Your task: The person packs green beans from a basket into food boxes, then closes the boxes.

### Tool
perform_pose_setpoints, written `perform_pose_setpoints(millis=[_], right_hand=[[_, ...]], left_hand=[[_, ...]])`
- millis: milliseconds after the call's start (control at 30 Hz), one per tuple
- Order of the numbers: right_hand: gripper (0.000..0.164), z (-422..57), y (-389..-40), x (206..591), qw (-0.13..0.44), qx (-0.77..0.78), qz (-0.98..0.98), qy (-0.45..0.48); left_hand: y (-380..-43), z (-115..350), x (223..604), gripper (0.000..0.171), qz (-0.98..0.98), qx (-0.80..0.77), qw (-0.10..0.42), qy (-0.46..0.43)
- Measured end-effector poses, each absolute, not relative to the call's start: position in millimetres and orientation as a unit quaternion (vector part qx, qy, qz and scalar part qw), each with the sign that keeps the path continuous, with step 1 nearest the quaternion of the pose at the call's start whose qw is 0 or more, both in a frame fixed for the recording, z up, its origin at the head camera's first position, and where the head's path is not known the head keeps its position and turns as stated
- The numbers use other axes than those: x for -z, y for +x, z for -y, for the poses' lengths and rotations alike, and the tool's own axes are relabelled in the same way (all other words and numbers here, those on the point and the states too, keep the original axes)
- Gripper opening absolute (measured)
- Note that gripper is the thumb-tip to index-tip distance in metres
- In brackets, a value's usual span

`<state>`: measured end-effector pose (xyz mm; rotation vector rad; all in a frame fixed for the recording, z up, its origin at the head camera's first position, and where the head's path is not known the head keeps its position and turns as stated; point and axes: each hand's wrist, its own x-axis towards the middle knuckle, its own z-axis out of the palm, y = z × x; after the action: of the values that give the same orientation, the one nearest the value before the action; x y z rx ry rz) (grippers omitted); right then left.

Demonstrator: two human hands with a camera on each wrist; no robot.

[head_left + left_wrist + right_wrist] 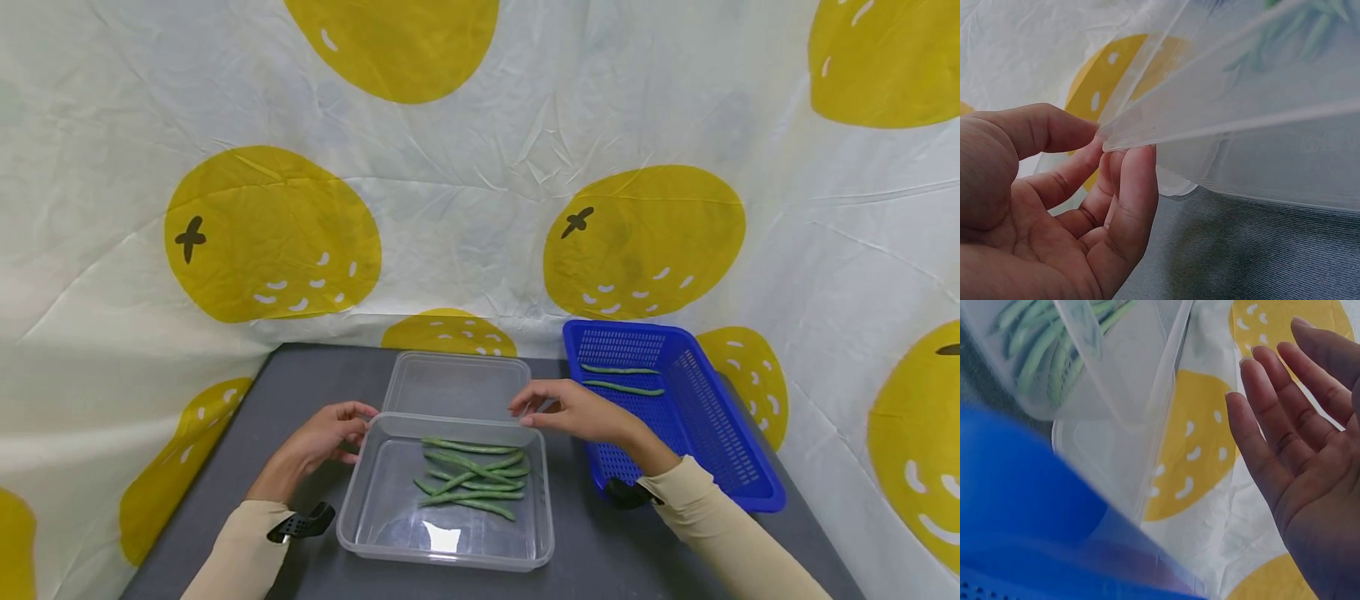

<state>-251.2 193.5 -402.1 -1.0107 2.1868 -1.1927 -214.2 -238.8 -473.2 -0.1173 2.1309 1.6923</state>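
Observation:
A clear plastic container (354,500) stands in front of me with several green beans (480,497) lying crossed inside it. At its back left corner, my left hand (318,437) pinches the rim; the left wrist view shows thumb and fingertips meeting at the container's corner (1222,128). My right hand (581,412) hovers by the back right corner, its fingers loosely bent. In the right wrist view that same hand (1316,444) has its fingers spread apart and holds nothing. Behind the container lies its clear lid (453,385), partly covered by the container's back edge.
To the right, a blue plastic basket (738,442) reaches under my right forearm. Two green beans (622,388) lie near its far end. The dark grey table (300,379) ends at a white cloth (465,233) with yellow fruit prints.

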Motion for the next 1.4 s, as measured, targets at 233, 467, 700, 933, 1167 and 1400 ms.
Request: perform_pose_setpoints(millis=[233,467,700,933,1167,1400], right_hand=[[0.027,-212,-256,402,0.214,0.425,-0.808,-0.347],[0.024,-232,-267,403,0.185,0.417,-0.826,-0.331],[0.022,-252,-278,408,0.148,0.420,-0.839,-0.315],[0.022,-271,-289,415,0.115,0.413,-0.854,-0.295],[0.026,-287,-300,420,0.098,0.420,-0.861,-0.270],[0.030,-304,-313,434,0.094,0.428,-0.859,-0.264]], left_hand=[[-214,239,474,0.040,-0.764,-0.608,0.212,-0.045],[-214,240,475,0.040,-0.764,-0.608,0.210,-0.042],[-213,239,472,0.039,-0.764,-0.610,0.206,-0.045],[-213,240,473,0.040,-0.764,-0.609,0.208,-0.043],[-215,240,474,0.039,-0.766,-0.606,0.209,-0.057],[-214,240,475,0.038,-0.770,-0.601,0.206,-0.053]])
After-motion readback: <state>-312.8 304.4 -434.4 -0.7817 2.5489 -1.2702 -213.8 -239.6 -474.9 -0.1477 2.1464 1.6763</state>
